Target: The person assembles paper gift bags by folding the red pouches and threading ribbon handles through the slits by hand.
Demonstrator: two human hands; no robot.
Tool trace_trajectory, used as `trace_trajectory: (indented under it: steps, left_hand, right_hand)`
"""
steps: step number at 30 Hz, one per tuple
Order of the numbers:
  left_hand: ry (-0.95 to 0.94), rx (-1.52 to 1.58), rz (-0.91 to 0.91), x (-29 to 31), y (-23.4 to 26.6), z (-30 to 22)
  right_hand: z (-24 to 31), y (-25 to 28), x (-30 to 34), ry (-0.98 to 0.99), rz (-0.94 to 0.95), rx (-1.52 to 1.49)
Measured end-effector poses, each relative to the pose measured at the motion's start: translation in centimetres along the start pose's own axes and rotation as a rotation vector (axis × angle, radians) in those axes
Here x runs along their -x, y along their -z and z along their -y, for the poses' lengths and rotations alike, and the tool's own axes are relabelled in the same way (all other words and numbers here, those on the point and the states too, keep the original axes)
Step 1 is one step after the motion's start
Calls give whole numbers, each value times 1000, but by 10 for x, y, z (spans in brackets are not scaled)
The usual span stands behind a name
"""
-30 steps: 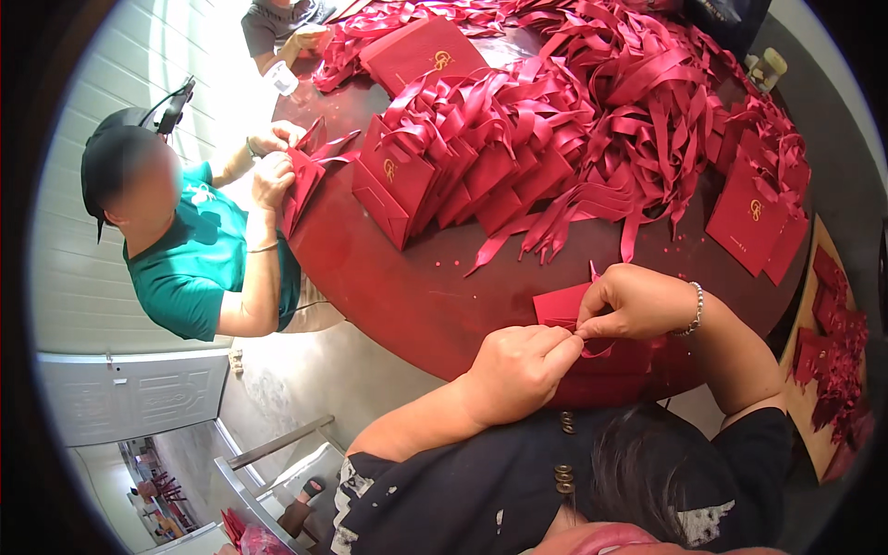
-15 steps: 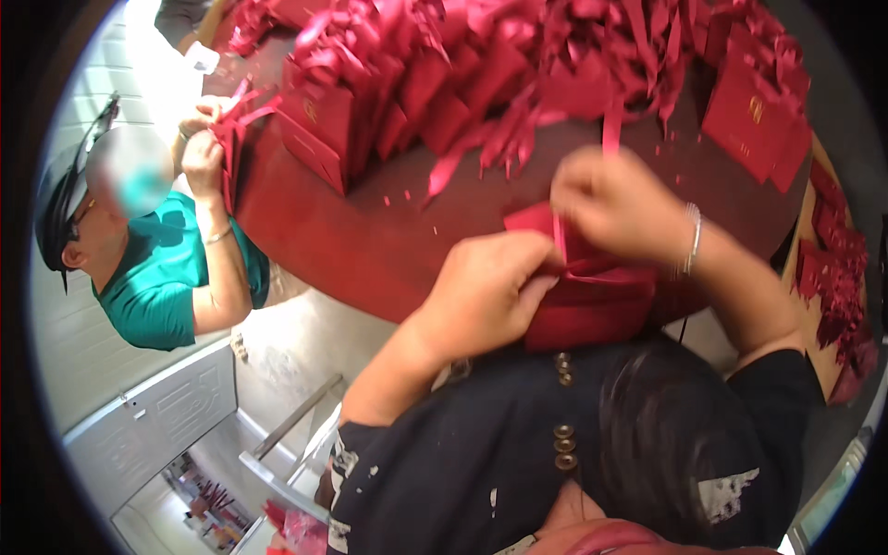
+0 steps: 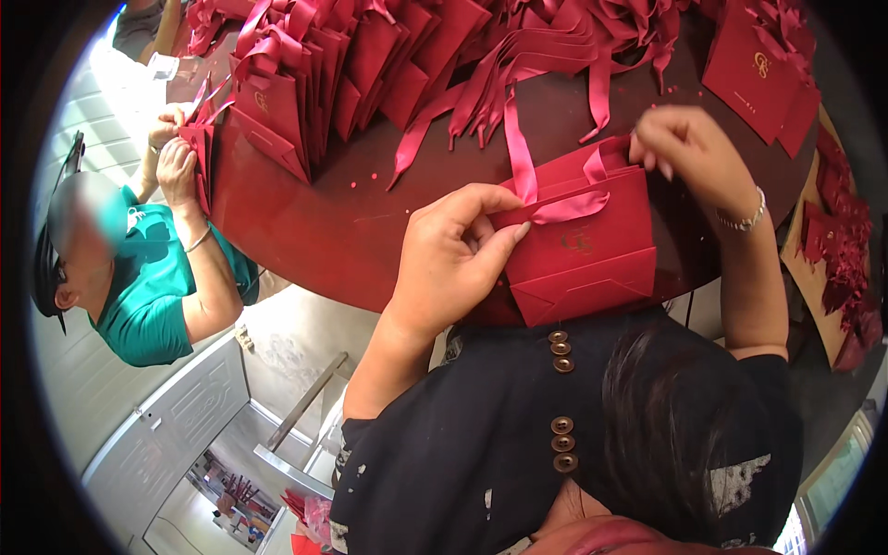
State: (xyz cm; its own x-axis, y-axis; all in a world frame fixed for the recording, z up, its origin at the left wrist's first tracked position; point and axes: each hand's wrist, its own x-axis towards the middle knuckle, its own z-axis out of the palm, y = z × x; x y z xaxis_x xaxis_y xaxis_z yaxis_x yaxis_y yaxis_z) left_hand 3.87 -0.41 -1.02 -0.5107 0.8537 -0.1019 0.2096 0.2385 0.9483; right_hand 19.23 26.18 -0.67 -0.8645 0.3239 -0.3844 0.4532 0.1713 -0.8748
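A small dark-red paper gift bag (image 3: 601, 264) with a gold mark leans near the table's front edge, close to my body. My left hand (image 3: 458, 245) pinches its upper left corner between thumb and forefinger, right by the pink ribbon handle (image 3: 575, 207). Another length of pink ribbon (image 3: 518, 148) runs from that corner up over the table. At the bag's upper right corner is my right hand (image 3: 689, 153), its fingers bent, somewhat apart and slightly blurred. I see nothing in it; whether a fingertip touches the rim, I cannot tell.
Many red bags with ribbons (image 3: 305, 88) crowd the far side of the dark-red table (image 3: 305, 227). More bags (image 3: 763, 65) stand at the far right, others on a wooden surface (image 3: 800, 245). On the left, a person in green (image 3: 153, 277) handles a red bag.
My right hand has moved from the ribbon above the bag to its upper right corner. The bag has turned its marked front into view, and my left hand has shifted slightly left.
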Motion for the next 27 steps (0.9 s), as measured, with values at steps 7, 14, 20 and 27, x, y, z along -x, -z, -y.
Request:
trace_trajectory:
  steps: [7, 14, 20, 27]
  left_hand:
    - [-177, 90, -33, -7, -2, -16]
    - [-294, 498, -149, -23, 5, -27]
    - [-253, 567, -482, -15, 14, -8]
    - [-242, 122, -349, -10, 8, -1]
  right_hand:
    - [17, -3, 59, 35, 100, -151]
    - [82, -22, 93, 806, -1136, 356]
    - [89, -64, 71, 738, -71, 491]
    - [21, -43, 16, 654, -358, 550]
